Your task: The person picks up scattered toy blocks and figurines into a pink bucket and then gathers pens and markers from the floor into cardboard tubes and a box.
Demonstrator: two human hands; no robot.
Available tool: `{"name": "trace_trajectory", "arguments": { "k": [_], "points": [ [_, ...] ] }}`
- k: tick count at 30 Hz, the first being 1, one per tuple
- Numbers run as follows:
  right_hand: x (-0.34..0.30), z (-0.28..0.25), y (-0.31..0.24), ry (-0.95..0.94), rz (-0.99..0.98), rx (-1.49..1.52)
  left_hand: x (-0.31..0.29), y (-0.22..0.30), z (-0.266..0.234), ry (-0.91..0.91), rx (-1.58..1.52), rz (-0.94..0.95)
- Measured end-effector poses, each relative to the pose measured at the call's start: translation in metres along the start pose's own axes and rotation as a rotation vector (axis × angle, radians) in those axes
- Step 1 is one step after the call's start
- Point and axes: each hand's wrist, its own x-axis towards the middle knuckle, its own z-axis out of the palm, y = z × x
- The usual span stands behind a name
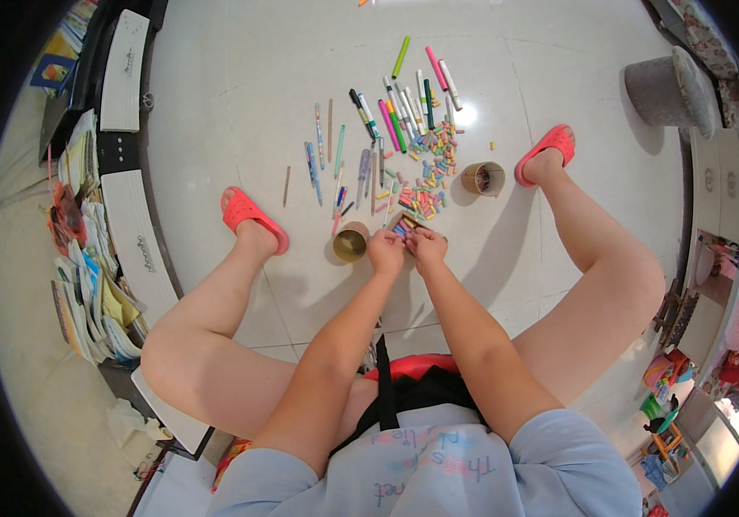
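Observation:
My left hand [386, 251] and my right hand [427, 246] are close together over a small brown box [425, 226]. Both have their fingers drawn together in a pinch; what lies between the fingertips is too small to make out. Short coloured sticks like chalk [403, 227] show in the box, partly hidden by my hands. Beyond it, a pile of short pastel-coloured chalk pieces [425, 196] spreads over the tiled floor. To the left of my left hand stands a brown round cup [350, 243]. Another round cup [483, 178], with something dark inside, stands farther right.
Past the chalk lie several markers [394, 126]. Pens, pencils and a screwdriver-like tool [363, 168] lie left of them. My feet in red slippers [253, 219] flank everything. White drawers [138, 241] line the left; a grey stool [655, 90] stands far right.

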Motion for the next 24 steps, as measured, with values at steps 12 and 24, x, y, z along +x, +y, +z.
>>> {"name": "trace_trajectory", "arguments": {
  "k": [12, 24],
  "points": [
    [-0.012, -0.018, 0.002, -0.235, 0.093, -0.094, 0.003, 0.004, 0.002, -0.155, -0.135, -0.148],
    [0.016, 0.006, 0.014, -0.064, 0.045, -0.164, -0.006, 0.005, -0.002, -0.010, -0.022, -0.043]
  ]
}}
